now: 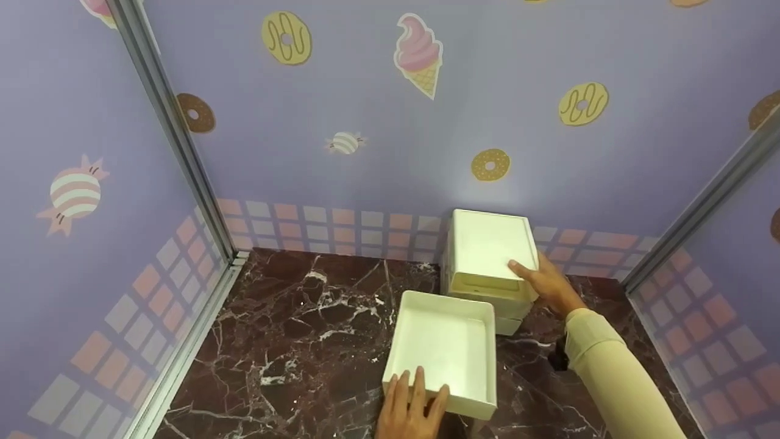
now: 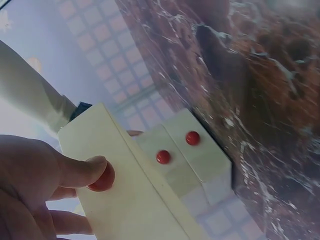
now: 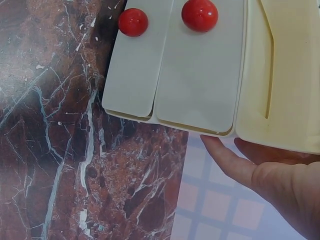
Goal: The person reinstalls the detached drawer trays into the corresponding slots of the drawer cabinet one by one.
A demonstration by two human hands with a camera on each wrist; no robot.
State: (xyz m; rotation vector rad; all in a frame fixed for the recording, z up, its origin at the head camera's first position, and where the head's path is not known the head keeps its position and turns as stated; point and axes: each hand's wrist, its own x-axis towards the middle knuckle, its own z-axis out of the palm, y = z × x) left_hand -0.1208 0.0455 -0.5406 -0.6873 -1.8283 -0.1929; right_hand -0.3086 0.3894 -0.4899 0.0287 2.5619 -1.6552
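My left hand [image 1: 411, 405] holds a white drawer [image 1: 448, 341] by its front wall. Its fingers reach over the rim, and in the left wrist view the thumb presses the round red knob [image 2: 102, 177]. The drawer is out of a small white drawer cabinet [image 1: 493, 241], whose top slot [image 1: 490, 284] gapes just beyond it. Holding the cabinet at its right side is my right hand [image 1: 551, 289], with the thumb on the top panel. In the right wrist view two closed drawer fronts [image 3: 197, 75] show below the slot, each with a red knob [image 3: 200, 14].
The cabinet stands on a dark red marbled surface [image 1: 304, 360], close to the back wall [image 1: 365, 183]. Purple side walls with sweets and a check pattern rise left and right. A metal rail [image 1: 183, 360] edges the surface on the left.
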